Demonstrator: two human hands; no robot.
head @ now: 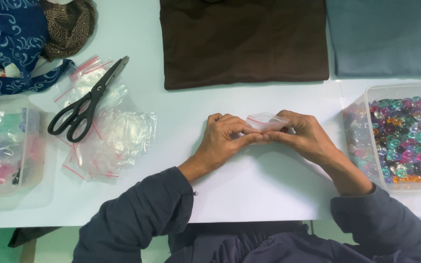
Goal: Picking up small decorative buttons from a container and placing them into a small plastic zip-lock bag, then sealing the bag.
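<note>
Both hands, left hand (222, 139) and right hand (302, 135), pinch a small clear bag (265, 122) with a red strip between their fingertips, just above the tabletop (264, 180).

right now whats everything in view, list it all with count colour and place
small zip bag: one, clear with red strip, held between both hands at table centre
pile of zip bags: several, clear with red strips, left of the hands
scissors: one, black, lying on that pile
left tub: one, clear plastic, far left, bagged coloured bits inside
right tub: one, clear plastic, far right, full of mixed-colour beads
brown cloth: one, folded, top centre
grey-blue cloth: one, folded, top right
patterned fabrics: a heap, blue and brown, top left
table: one, white
left hand: pinching the bag
right hand: pinching the bag
</note>
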